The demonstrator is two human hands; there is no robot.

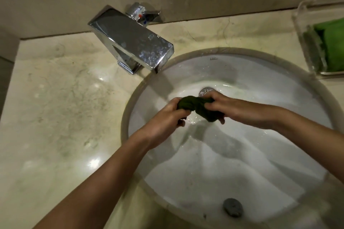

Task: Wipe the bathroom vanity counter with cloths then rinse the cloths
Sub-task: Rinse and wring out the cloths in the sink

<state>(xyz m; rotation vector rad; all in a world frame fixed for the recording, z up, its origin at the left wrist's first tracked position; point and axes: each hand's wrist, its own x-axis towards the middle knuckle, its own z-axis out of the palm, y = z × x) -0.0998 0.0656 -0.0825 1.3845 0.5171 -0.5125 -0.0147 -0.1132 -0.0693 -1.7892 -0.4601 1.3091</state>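
Status, left to right: counter [55, 98] on the left has a wet sheen with light glare spots, so I'd judge the wiping pass is done there, though faint speckled streaks show on the stone and may be its veining or may need another pass. Chrome faucet [130, 42] at the far left of the basin is spotted with droplets, and I see no stream at the spout, so the water looks off. Left hand [163, 119] is curled round the left end of the dark green cloth [197, 107]; right hand [234, 109] grips the other end, fingers wrapped under it. The cloth is bunched and twisted between the two hands, held over the middle of the sink [260, 154] just in front of the drain [206, 92], with water glinting below the twist. It reads as wringing, which would put the rinse of this cloth at or near its end. A grey oval fitting [233, 207] sits on the near wall of the basin. On the far right of the counter, a clear tray [305, 42] holds a bright green cloth [333, 44], lying flat — can't tell if it's been used or rinsed. Left to do, by my read: finish the wring, then deal with that second cloth if it is part of the job.
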